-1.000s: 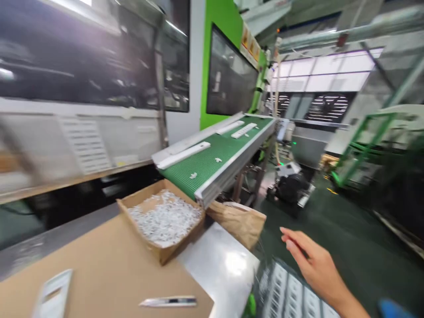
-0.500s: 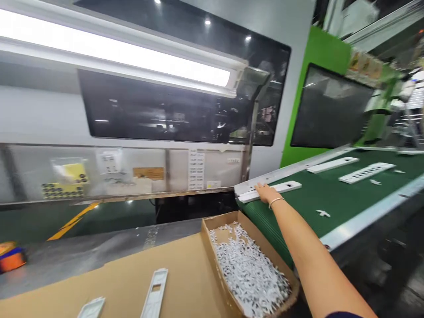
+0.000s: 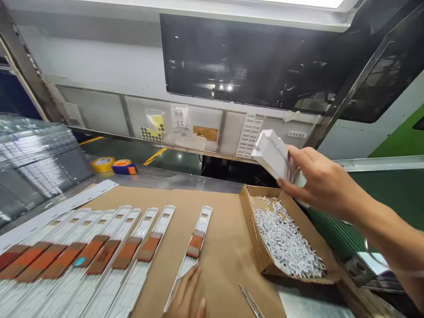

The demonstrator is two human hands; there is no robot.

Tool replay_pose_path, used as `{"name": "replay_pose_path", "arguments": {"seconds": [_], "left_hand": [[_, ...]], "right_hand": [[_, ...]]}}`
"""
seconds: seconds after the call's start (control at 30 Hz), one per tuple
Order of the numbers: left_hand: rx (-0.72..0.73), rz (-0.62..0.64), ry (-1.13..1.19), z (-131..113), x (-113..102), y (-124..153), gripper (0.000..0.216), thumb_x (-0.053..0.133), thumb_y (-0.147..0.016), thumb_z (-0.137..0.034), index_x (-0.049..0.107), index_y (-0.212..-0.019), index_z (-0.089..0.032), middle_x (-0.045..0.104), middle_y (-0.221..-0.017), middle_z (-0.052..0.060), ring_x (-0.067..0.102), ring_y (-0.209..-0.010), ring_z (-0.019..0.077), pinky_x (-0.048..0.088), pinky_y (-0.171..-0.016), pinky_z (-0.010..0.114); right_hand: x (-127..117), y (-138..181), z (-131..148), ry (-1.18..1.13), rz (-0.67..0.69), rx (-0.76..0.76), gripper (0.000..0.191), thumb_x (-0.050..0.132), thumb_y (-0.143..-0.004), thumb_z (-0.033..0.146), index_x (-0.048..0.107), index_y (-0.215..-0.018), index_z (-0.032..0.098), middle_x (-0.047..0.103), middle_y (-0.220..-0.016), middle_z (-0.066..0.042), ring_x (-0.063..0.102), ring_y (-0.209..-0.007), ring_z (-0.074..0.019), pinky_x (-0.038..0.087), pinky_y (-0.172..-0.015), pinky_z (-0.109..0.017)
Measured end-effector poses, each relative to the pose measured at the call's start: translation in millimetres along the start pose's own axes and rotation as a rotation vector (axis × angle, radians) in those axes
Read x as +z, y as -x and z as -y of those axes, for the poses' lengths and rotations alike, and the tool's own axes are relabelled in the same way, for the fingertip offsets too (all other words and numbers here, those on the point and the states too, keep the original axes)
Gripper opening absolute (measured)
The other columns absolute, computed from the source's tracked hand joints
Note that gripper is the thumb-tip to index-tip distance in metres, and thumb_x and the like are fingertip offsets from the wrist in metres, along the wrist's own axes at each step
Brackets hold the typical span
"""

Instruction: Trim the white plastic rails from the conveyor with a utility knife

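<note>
My right hand (image 3: pixel 323 183) is closed around a long white plastic part (image 3: pixel 273 154), held in the air above the cardboard box (image 3: pixel 261 251) of small white scraps. My left hand (image 3: pixel 187 297) lies at the bottom edge, fingers stretched flat beside the lower end of a single white strip (image 3: pixel 195 240) with a brown patch. That strip lies on the brown cardboard sheet (image 3: pixel 225 247). A row of several like strips (image 3: pixel 109 251) with brown patches lies to its left.
A green conveyor belt (image 3: pixel 391 194) runs on the right behind the box. Tweezers (image 3: pixel 250 301) lie on the cardboard near the bottom. Two tape rolls (image 3: pixel 114 164) sit at the back left. A stack of clear trays (image 3: pixel 33 159) stands at the far left.
My right hand took the white part off the green belt and brought it back over the scrap box. The view swung left and down onto the cardboard, and my left hand came into view.
</note>
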State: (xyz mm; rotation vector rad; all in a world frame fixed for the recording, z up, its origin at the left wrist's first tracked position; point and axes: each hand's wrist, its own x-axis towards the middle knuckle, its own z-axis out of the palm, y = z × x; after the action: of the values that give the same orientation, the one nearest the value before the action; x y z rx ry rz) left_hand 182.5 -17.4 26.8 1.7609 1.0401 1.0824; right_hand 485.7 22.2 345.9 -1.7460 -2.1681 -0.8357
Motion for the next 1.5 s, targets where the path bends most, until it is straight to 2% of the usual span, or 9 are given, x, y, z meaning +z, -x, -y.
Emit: {"name": "replay_pose_path", "arguments": {"seconds": [0.13, 0.27, 0.4, 0.53, 0.7, 0.83, 1.0, 1.13, 1.5], "left_hand": [[-0.057, 0.04, 0.513, -54.0, 29.5, 18.5, 0.06, 0.055, -0.08, -0.05, 0.044, -0.133, -0.025, 0.047, -0.137, 0.009, 0.041, -0.127, 0.0306, 0.034, -0.104, 0.046], [-0.371, 0.163, 0.944, -84.9, 34.6, 46.9, 0.054, 0.059, -0.071, -0.061, 0.066, -0.107, -0.021, 0.066, -0.106, 0.011, 0.058, -0.102, 0.0316, 0.049, -0.082, 0.039], [-0.554, 0.141, 1.111, -93.2, 8.8, 51.9, 0.055, 0.047, -0.076, -0.066, 0.067, -0.095, -0.019, 0.066, -0.085, 0.009, 0.06, -0.067, 0.0182, 0.047, -0.058, 0.028], [-0.658, -0.11, 1.289, -101.7, -23.2, 33.4, 0.051, 0.043, -0.082, -0.059, 0.055, -0.118, -0.025, 0.062, -0.075, 0.004, 0.055, -0.055, 0.0137, 0.042, -0.047, 0.023], [-0.655, -0.303, 1.414, -103.0, -45.1, 19.9, 0.049, 0.028, -0.09, -0.052, 0.053, -0.121, -0.023, 0.054, -0.064, 0.001, 0.047, -0.047, 0.0106, 0.042, -0.045, 0.022], [-0.597, -0.276, 1.599, -95.7, -50.4, 23.7, 0.047, 0.025, -0.092, -0.048, 0.055, -0.118, -0.023, 0.049, -0.062, -0.001, 0.047, -0.046, 0.0078, 0.041, -0.044, 0.019], [-0.515, -0.234, 1.743, -85.4, -52.4, 29.3, 0.048, 0.023, -0.093, -0.047, 0.054, -0.118, -0.02, 0.05, -0.064, -0.001, 0.049, -0.048, 0.0056, 0.043, -0.046, 0.016], [-0.482, -0.214, 1.768, -84.5, -52.5, 31.7, 0.05, 0.019, -0.093, -0.047, 0.054, -0.117, -0.019, 0.049, -0.062, -0.002, 0.048, -0.047, 0.0046, 0.042, -0.045, 0.014], [-0.413, -0.154, 1.805, -87.7, -53.8, 43.5, 0.05, 0.024, -0.093, -0.05, 0.053, -0.119, -0.019, 0.048, -0.062, -0.003, 0.047, -0.046, 0.0038, 0.041, -0.044, 0.012]], "right_hand": [[-29.4, 40.2, 117.4, -0.52, 0.108, 0.106, 0.033, 0.062, -0.075, 0.034, 0.047, -0.1, 0.018, 0.054, -0.079, -0.002, 0.05, -0.063, -0.0141, 0.041, -0.053, -0.026], [0.7, 82.6, 181.5, -0.818, 0.183, 0.301, 0.031, 0.063, -0.078, 0.04, 0.049, -0.097, 0.019, 0.057, -0.083, -0.001, 0.054, -0.069, -0.0133, 0.044, -0.058, -0.023], [69.0, 134.4, 185.4, -0.707, 0.186, 0.478, 0.033, 0.031, -0.097, 0.033, 0.038, -0.126, 0.019, 0.061, -0.094, -0.003, 0.058, -0.08, -0.0117, 0.046, -0.071, -0.022], [135.9, 203.7, 179.9, -0.526, 0.264, 0.648, 0.024, 0.045, -0.091, 0.027, 0.054, -0.103, 0.009, 0.059, -0.092, -0.014, 0.054, -0.092, -0.0241, 0.043, -0.08, -0.038], [172.5, 263.9, 192.3, -0.467, 0.318, 0.698, 0.016, 0.049, -0.089, 0.027, 0.054, -0.079, 0.015, 0.055, -0.081, -0.002, 0.054, -0.082, -0.0176, 0.043, -0.076, -0.036], [152.1, 270.1, 211.0, -0.567, 0.264, 0.696, 0.022, 0.035, -0.093, 0.025, 0.051, -0.082, 0.016, 0.056, -0.082, -0.008, 0.055, -0.079, -0.0199, 0.045, -0.071, -0.034], [71.9, 260.7, 259.7, -0.857, 0.197, 0.576, 0.024, 0.032, -0.096, 0.032, 0.049, -0.108, 0.021, 0.062, -0.095, -0.005, 0.06, -0.085, -0.0143, 0.047, -0.073, -0.021], [23.9, 253.7, 298.2, -1.183, 0.225, 0.534, 0.024, 0.033, -0.096, 0.029, 0.053, -0.085, 0.023, 0.056, -0.068, 0.003, 0.055, -0.058, -0.0103, 0.041, -0.055, -0.017], [17.3, 249.1, 326.7, -1.106, 0.266, 0.492, 0.032, 0.033, -0.097, 0.033, 0.042, -0.069, 0.022, 0.05, -0.057, 0.004, 0.047, -0.047, -0.0092, 0.033, -0.047, -0.018]]}}
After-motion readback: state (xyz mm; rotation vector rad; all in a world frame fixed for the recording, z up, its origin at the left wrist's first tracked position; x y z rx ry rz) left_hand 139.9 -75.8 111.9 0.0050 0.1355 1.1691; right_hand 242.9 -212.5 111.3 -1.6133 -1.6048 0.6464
